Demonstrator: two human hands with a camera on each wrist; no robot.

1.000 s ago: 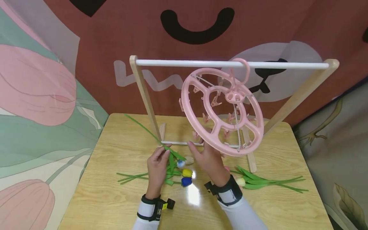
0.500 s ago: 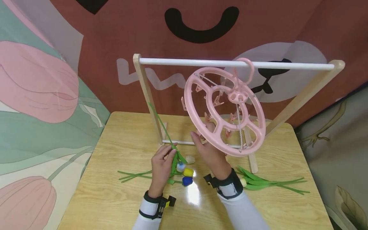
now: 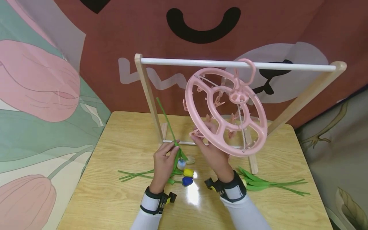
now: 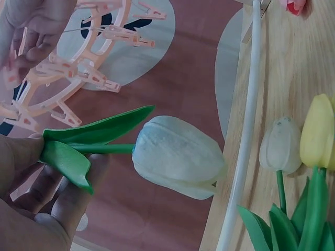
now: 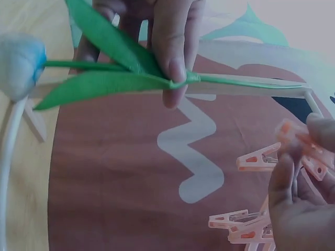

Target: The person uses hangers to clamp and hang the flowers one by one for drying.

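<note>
My left hand (image 3: 164, 163) pinches an artificial tulip (image 4: 178, 157) by its stem near the green leaves. Its pale blue-and-white bloom points down toward the table, and the bare stem end rises up and leftward. Below the pink round clip hanger (image 3: 214, 139), my right hand (image 3: 214, 156) grips one of its clothespins (image 3: 196, 133) between thumb and fingers. In the right wrist view that clothespin (image 5: 293, 136) is partly covered by the fingers, so how wide its mouth stands cannot be told. The tulip and the clothespin are apart.
The hanger hooks over the white top bar (image 3: 187, 62) of a wooden rack. Beneath the left hand lie a yellow tulip (image 3: 188, 172), a dark blue tulip (image 3: 187, 181) and a white tulip (image 4: 280, 144). Another tulip bunch (image 3: 258, 184) lies at the right. A patterned cloth hangs behind.
The tulip's stem has swung from leaning far left to nearly upright. My right hand has shifted under the hanger's rim and now grips a clothespin, which juts out leftward.
</note>
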